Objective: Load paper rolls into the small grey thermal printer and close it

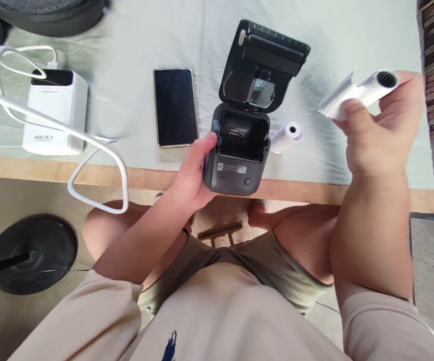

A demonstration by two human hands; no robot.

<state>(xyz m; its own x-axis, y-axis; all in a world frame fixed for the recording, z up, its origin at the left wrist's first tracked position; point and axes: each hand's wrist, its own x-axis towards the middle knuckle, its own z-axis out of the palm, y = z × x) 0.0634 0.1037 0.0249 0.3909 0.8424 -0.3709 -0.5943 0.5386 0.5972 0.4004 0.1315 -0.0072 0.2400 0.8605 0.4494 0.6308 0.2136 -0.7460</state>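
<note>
While the table [126, 40] spreads its pale cloth out beyond the person's knees, up comes the black portable printer [239, 173] at its edge, lid tipped back, bay facing the person. Off to the left sits a white power bank [53, 120] under loops of white cable [102, 138], and a dark-screened phone [175, 108] lies between the two.

Now the hands, well apart: the left hand [194, 173] grips the printer's left side, thumb by the bay's rim; the right hand [378, 123] is clamped round a white paper roll [365, 95]. And look at that angle! The roll is out to the printer's right, long axis slanting from lower left to upper right, its visible hollow end turned away from the bay. Smallest of all, a second roll [286, 139] lies just beside the printer, partly behind it.
</note>
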